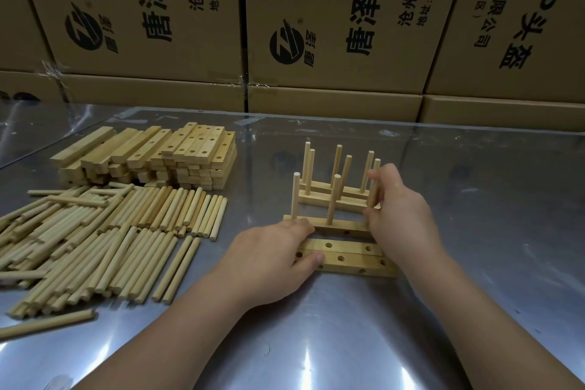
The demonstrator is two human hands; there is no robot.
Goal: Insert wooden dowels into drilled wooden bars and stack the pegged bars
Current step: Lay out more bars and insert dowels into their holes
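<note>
Right hand [399, 212] pinches dowel [374, 193]; left hand [269, 258] flat on bar [343, 225] (shiny steel table [481, 231], cartons [332, 25] behind).

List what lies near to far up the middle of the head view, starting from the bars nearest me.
Empty drilled bars → half-pegged bar → finished pegged bars → cardboard boxes.
</note>
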